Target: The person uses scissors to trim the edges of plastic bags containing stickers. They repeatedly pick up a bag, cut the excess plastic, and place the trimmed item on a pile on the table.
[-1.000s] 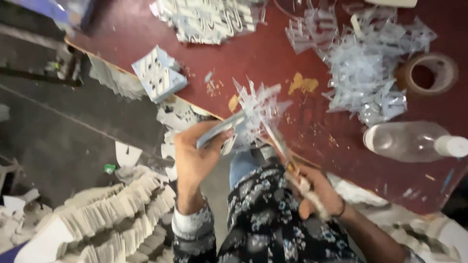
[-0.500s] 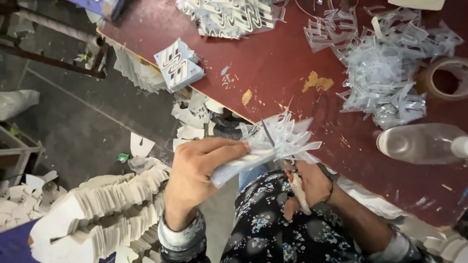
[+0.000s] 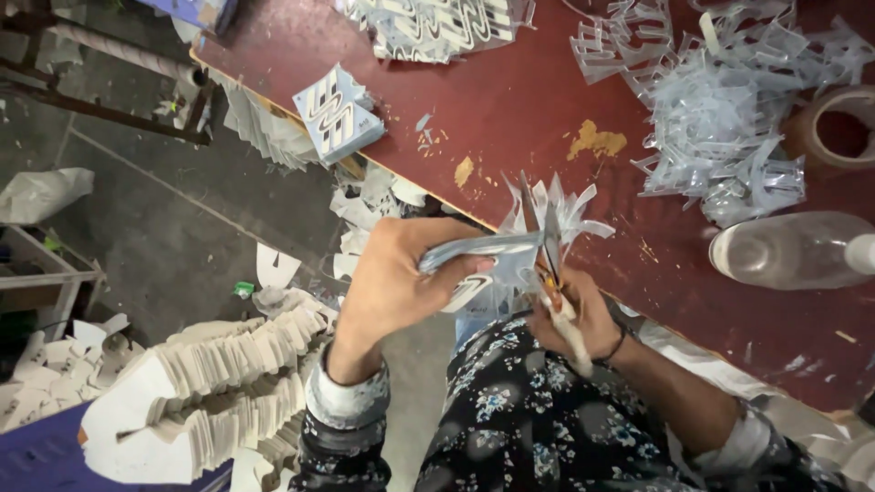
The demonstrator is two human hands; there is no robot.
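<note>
My left hand (image 3: 392,287) pinches the plastic strip stack (image 3: 510,260) lying crosswise (fringe fanned tableward), right hand (image 3: 570,314) gripping scissors (image 3: 545,239) pointing across it.

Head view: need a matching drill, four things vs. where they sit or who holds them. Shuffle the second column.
Things:
1. scissors
2. stack of printed sheets
3. clear bottle
4. tape roll

Places:
A. lying on its side on the red table
B. gripped in the left hand
C. far right edge of the table, beside the plastic scraps
D. in the right hand, blades up

Pairs: 1-D, 2-B, 3-A, 4-C
</note>
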